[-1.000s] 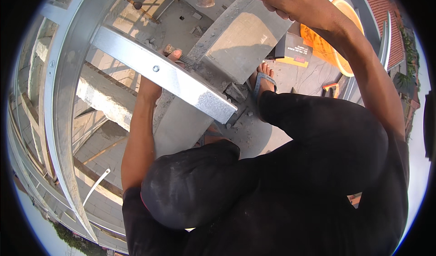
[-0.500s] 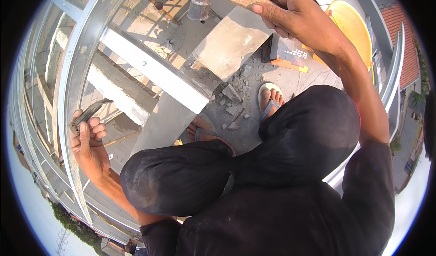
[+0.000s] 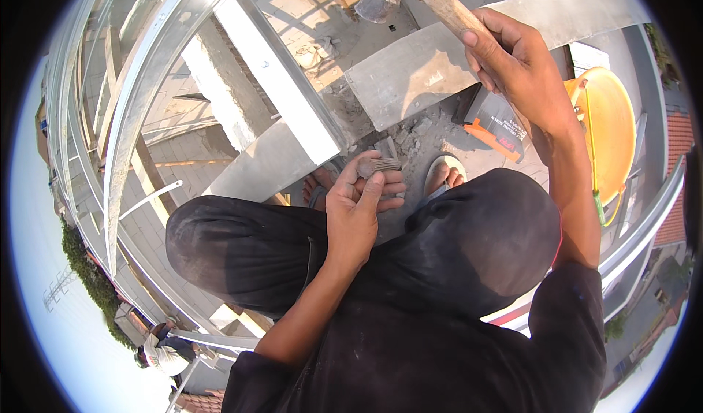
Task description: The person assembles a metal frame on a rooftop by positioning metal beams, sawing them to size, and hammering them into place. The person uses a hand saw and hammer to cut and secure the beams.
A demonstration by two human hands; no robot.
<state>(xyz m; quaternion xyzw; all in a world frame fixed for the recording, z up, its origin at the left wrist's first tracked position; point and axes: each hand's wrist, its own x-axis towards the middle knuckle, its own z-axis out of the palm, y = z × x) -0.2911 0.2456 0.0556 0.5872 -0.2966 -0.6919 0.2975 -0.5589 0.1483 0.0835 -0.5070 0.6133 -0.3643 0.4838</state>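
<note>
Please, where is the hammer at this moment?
In the head view, the hammer is at the top, right of centre, held in the right grip, showing just above the grey beam.

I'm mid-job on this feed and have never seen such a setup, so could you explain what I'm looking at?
There is no machine here: a person works with two bare hands. The picture comes from the left of two fisheye cameras worn on the head, looking down, so straight edges bend near the rim. The right hand grips a hammer by its wooden handle. The left hand holds a short ridged piece, perhaps a chisel. Ahead are a pale metal beam and a grey ledge, with broken rubble below it. Toward the right are a dark box and an orange-yellow, bowl-shaped thing.
</note>
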